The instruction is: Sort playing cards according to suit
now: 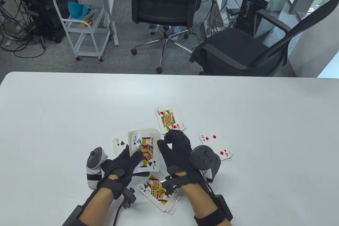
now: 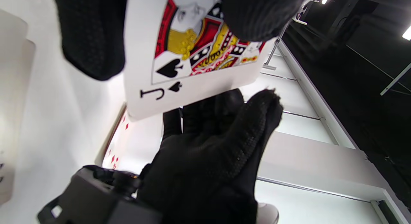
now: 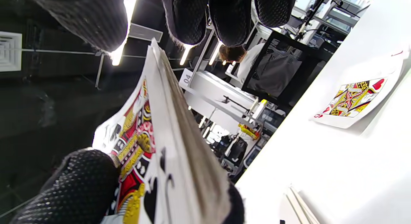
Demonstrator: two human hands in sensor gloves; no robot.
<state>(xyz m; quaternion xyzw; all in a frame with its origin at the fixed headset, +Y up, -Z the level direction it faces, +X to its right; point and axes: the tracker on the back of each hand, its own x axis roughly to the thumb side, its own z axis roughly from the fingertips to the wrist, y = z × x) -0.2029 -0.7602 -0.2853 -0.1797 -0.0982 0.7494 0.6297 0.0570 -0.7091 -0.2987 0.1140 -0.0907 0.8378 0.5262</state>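
1. At the far left of the spread, a seven of spades (image 1: pixel 118 145) is seen face up on the white surface (image 1: pixel 53 109), partly hidden behind the held deck.
2. The deck (image 1: pixel 144 149) is gripped by the left hand (image 1: pixel 124 166), thumb laid across the top card, a jack of spades (image 2: pixel 192 57); the deck is held above the surface.
3. Below the deck, a pile topped by a queen of clubs (image 1: pixel 156 191) lies between the wrists.
4. Farther back, a queen of hearts (image 1: pixel 168 118) tops another pile.
5. The right hand (image 1: pixel 176 147) is held just beside the deck's right edge, fingers curled; whether the cards are touched cannot be told.
6. At the right, a four of diamonds (image 1: pixel 215 145) rests on its pile, near the right hand's tracker (image 1: pixel 205 159).
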